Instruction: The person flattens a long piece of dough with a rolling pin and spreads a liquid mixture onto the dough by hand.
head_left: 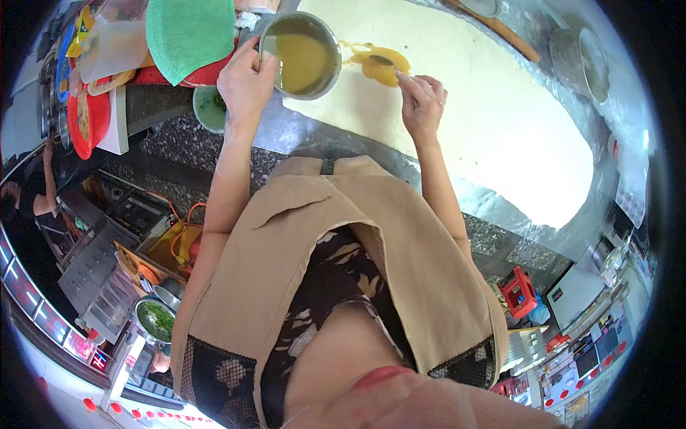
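Currently, from my remote station, I have the left hand (246,77) pinching the left rim of a metal bowl (296,25) of yellow liquid (306,64), thumb against fingers. My right hand (423,104) has its fingertips closed around a spoon (382,61), its head in a yellow puddle (389,74) on the pale dough sheet (486,107), just beside the bowl.

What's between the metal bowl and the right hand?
The head view shows a yellow puddle on the pale dough sheet, and a spoon, between the metal bowl and right hand.
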A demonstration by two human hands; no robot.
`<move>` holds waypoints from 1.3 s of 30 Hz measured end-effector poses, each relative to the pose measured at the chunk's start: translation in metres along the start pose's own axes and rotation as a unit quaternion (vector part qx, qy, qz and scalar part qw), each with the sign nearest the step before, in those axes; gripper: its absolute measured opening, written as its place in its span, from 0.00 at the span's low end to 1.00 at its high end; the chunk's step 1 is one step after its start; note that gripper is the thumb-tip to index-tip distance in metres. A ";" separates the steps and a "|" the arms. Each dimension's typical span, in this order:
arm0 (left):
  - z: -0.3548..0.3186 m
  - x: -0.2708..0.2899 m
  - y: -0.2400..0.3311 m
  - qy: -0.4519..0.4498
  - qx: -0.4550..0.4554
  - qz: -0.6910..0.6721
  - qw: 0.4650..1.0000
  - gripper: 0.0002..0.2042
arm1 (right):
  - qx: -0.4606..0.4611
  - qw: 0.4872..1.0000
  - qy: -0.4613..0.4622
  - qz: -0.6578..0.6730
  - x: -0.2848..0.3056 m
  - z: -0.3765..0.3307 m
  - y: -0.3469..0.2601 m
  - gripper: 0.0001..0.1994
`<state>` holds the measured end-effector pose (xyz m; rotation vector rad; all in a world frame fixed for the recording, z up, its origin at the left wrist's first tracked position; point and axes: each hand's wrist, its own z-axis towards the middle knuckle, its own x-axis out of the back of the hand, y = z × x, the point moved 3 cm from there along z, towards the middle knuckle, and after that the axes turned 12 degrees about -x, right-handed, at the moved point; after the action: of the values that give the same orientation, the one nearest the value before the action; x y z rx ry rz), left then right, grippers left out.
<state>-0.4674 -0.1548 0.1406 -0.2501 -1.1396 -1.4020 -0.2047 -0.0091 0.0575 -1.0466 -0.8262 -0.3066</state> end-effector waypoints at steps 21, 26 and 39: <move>0.002 0.001 0.007 -0.010 0.011 -0.011 1.000 0.13 | -0.275 0.872 -0.024 0.404 -0.037 0.004 -0.004 0.08; 0.002 0.000 0.011 -0.042 0.041 -0.017 0.998 0.13 | -0.060 0.970 -0.073 0.223 -0.045 0.027 -0.048 0.09; 0.000 -0.004 0.011 -0.025 0.005 -0.002 1.000 0.14 | -0.264 0.920 -0.133 0.258 -0.061 0.004 -0.042 0.08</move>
<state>-0.4569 -0.1500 0.1428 -0.2770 -1.1876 -1.4005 -0.2725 -0.0352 0.0408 -1.7982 -0.6859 0.0785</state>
